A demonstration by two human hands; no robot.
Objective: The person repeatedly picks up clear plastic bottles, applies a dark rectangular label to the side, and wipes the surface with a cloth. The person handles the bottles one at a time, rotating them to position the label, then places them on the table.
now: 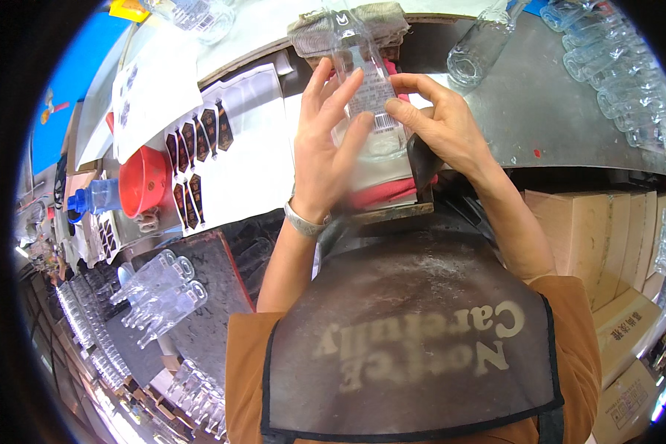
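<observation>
From my remote seat I start at the table's left edge, where a red funnel (142, 180) lies on its side beside a blue-capped plastic bottle (96, 197), and just right of them a white backing sheet (229, 159) carries rows of dark labels. Below that sheet, off the table's near edge, a cluster of empty clear bottles (159, 292) lies heaped together. Moving toward the middle, I see the left hand (325, 144) with a metal band at the wrist, its fingers spread and pressed flat against the front of a clear glass bottle (362, 89), so it holds the bottle rather than closing around it. The bottle stands over a red cloth (381, 192) on a small wooden block at the table's near edge, its neck pointing toward the far edge, with a white label on its face. The right hand (440, 122) meets it from the other side, thumb and fingertips pinching at the label's edge on the glass. Further right, one clear bottle (477, 48) lies on the bare metal table (525, 111), and a row of similar bottles (629, 89) lines the far right corner. Cardboard boxes (607, 237) are stacked beneath that edge.
</observation>
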